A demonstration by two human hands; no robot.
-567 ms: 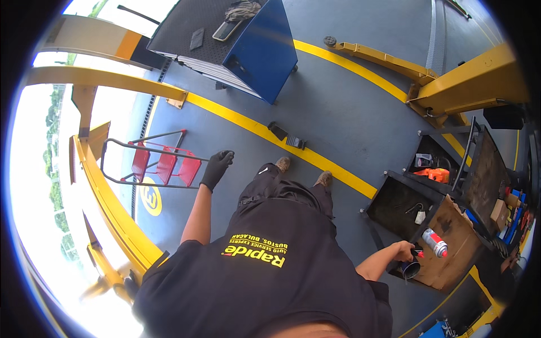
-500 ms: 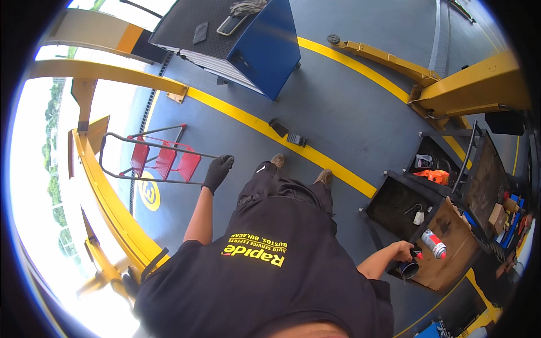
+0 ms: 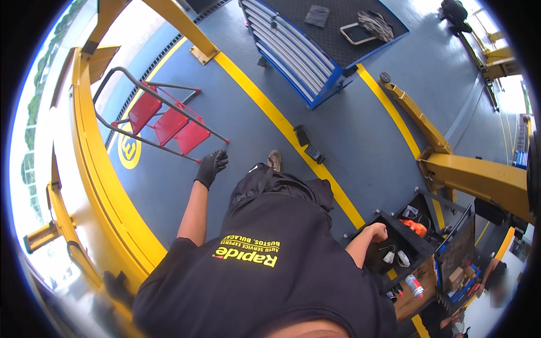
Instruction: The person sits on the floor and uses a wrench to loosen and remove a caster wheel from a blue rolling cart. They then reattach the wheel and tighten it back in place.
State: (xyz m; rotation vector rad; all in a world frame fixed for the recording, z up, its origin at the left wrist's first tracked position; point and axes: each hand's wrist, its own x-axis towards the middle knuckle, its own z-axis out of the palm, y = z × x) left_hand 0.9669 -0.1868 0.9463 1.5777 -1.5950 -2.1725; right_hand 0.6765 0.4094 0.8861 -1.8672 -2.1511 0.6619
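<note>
My left hand, in a black glove, hangs in the air with its fingers loosely curled and apart, holding nothing. In the picture it is just below the feet of a folding step stool with red steps and a grey tubular frame. My right hand is bare and closed, and whatever it may hold is hidden. It shows over the edge of a black tool cart. White items lie inside the cart, with an orange tool beyond them. A red and white spray can is on a brown board.
A blue tool cabinet carries a phone-like device and grey gloves. A black object lies on the yellow floor line. Yellow lift posts and arms flank me. People appear at the far and lower right.
My view has turned and shifted, bringing the cabinet's drawers into sight. My right hand has moved away from the spray can and a dark cup-like container. My left hand's fingers have spread slightly.
</note>
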